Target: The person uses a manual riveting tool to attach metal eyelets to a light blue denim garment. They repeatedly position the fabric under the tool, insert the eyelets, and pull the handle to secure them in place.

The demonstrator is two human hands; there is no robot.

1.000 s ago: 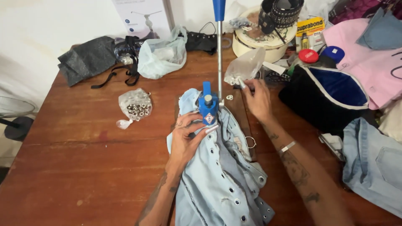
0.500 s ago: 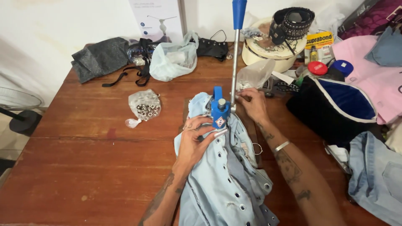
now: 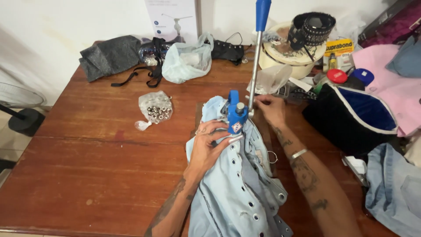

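Left hand (image 3: 209, 147): fingers spreading flat, pinning the pale denim garment (image 3: 237, 188) under the blue hand press (image 3: 236, 116) mid-surface; nothing clamped. Right hand (image 3: 272, 109): fingertips pinching together just beside the press base; whether anything is sitting between them cannot be told. The denim is looking soft, limp and light, best held by its eyelet-studded edge. A clear bag of metal eyelets (image 3: 155, 112) is lying near on the wooden surface (image 3: 87, 175).

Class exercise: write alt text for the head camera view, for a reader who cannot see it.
A person's left hand presses a pale denim garment under a blue hand press on a wooden table, while the right hand rests beside its upright lever. A bag of metal eyelets lies to the left.
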